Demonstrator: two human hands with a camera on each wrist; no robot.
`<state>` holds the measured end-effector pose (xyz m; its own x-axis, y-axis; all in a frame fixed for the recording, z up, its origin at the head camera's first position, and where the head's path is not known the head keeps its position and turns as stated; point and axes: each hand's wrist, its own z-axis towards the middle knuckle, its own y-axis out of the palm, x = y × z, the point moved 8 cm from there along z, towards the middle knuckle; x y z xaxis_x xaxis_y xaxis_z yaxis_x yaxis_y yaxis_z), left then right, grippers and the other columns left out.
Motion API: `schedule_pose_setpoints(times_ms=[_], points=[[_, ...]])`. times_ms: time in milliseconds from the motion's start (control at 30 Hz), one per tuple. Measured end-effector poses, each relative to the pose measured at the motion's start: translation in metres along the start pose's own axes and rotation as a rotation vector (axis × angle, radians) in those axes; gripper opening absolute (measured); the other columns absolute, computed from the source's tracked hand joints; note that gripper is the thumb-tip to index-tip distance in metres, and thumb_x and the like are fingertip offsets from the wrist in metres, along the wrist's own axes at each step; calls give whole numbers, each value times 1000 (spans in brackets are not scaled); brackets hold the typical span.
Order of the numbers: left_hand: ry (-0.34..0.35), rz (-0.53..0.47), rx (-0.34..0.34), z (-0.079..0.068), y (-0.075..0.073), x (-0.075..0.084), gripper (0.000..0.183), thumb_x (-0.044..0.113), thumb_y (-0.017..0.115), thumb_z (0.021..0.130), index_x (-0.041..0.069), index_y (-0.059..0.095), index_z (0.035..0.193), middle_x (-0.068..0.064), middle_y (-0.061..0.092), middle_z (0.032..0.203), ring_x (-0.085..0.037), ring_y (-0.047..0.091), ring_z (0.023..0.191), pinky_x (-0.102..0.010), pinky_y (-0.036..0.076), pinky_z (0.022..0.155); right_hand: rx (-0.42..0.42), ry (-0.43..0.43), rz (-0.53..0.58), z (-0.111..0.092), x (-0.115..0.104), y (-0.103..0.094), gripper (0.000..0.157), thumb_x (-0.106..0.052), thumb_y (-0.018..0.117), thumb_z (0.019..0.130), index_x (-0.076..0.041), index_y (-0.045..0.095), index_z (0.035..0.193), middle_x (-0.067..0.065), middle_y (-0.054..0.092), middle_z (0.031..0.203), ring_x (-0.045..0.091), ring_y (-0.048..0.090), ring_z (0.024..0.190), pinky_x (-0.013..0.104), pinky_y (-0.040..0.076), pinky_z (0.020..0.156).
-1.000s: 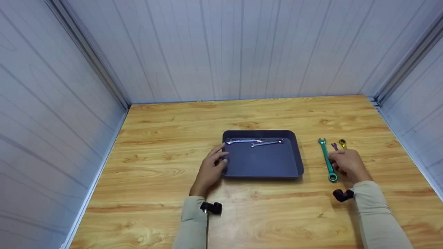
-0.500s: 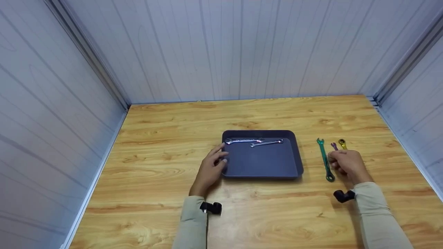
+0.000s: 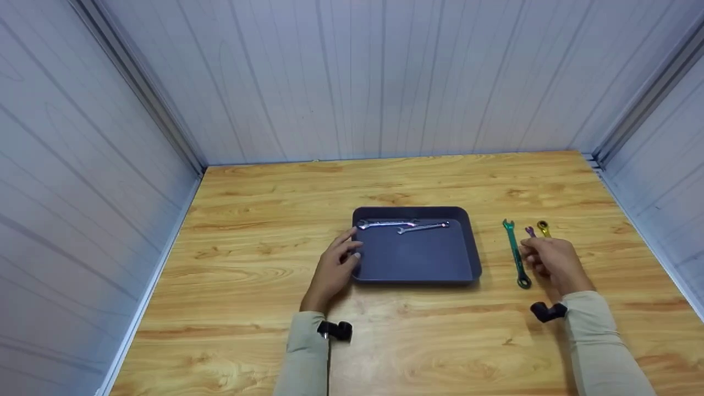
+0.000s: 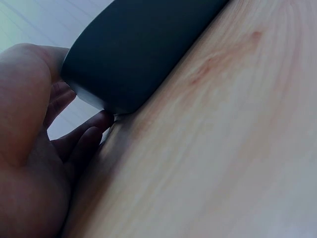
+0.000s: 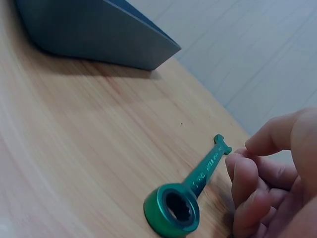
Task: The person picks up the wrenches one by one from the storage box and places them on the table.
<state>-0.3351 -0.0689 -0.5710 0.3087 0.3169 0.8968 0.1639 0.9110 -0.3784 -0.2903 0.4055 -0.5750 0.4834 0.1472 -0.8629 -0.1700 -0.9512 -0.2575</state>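
Observation:
At the left edge of the dark grey tray [image 3: 417, 250], my left hand [image 3: 331, 269] holds the rim. Its thumb side reaches over the wall and lower fingertips touch the outside near the base in the left wrist view. Two silver wrenches, a longer one [image 3: 385, 224] and a shorter one [image 3: 424, 227], lie inside along the far side. My right hand [image 3: 554, 261], fingers curled, is over the lower parts of a small purple wrench [image 3: 530, 231] and a yellow ratchet wrench [image 3: 544, 227]. Nothing shows between its fingertips. Beside them lies a green ratchet wrench [image 5: 200, 176].
The wood-grain table [image 3: 247, 236] extends around the tray, with a strip of it between tray and green wrench. White panel walls [image 3: 352, 77] border the table at the back and both sides.
The green wrench has shifted slightly left, and its ring end has turned. My right hand's fingertips are now a little apart from it. My left hand and the tray stay where they were.

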Motion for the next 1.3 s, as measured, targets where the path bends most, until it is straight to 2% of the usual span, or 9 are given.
schedule_pose_setpoints(times_ms=[200,300,500,733,867,1033,1167,1300], points=[[0,5,0,0,0,1,26,6,62,98,3,69,123,0,46,153,-19,35,144,-37,28,118,-53,-9,138,-4,-5,11,30,-27,66,97,2,70,103,0,67,76,8,54,59,23,47,49],[4,2,0,1,0,1,26,6,62,98,3,69,123,-1,46,153,-19,35,144,-37,28,118,-73,-27,168,-6,-9,16,31,-26,66,98,4,70,104,1,68,77,8,54,58,24,45,47],[16,-13,-1,2,1,1,27,4,61,97,-1,68,123,-7,46,153,-21,35,144,-39,28,118,-78,-42,189,-9,-16,23,31,-27,65,98,3,71,106,0,69,80,8,53,57,25,43,46],[11,-4,-4,3,1,1,27,4,61,97,-1,68,123,-7,46,153,-20,36,144,-38,27,118,-86,-65,143,-14,-22,31,41,-37,70,95,2,68,110,-1,69,84,9,55,63,25,45,50],[-4,12,-9,2,1,0,27,6,62,97,1,68,124,-3,46,154,-19,35,144,-37,28,118,-112,-90,161,-16,-29,40,37,-34,69,96,0,68,111,-1,69,85,9,56,67,25,47,54],[-13,18,-2,1,-1,-1,27,6,62,98,1,68,124,0,46,153,-20,35,144,-40,28,118,-152,-131,182,-18,-40,56,24,-28,66,98,-5,71,102,-2,66,81,10,55,66,24,45,52],[-20,15,-2,1,-1,-1,27,7,62,98,1,68,124,0,46,153,-20,35,144,-38,27,118,-174,-126,238,-19,-45,70,16,-21,65,98,-8,73,93,-2,66,78,9,55,63,22,44,49],[-28,11,-4,1,-1,-1,27,6,62,97,2,68,123,0,46,153,-19,35,144,-38,27,118,-185,-107,298,-18,-49,82,14,-16,63,99,-10,73,92,-1,64,78,9,54,62,20,43,48]])
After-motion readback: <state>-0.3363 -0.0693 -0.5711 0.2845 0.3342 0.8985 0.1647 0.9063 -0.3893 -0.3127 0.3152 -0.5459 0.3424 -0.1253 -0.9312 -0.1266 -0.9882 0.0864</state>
